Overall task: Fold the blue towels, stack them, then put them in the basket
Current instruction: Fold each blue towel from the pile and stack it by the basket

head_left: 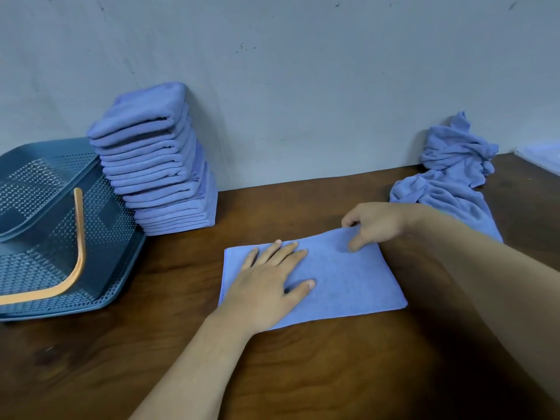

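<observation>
A blue towel, folded into a rectangle, lies flat on the brown table in front of me. My left hand presses flat on its left half, fingers straight. My right hand pinches the towel's far right edge between thumb and curled fingers. A tall leaning stack of folded blue towels stands against the wall at the left. The blue perforated basket with an orange handle sits left of the stack. A heap of unfolded blue towels lies at the back right.
The grey wall runs close behind the table. A pale object shows at the far right edge. Bare brown tabletop stretches between the basket and the towel and along the front.
</observation>
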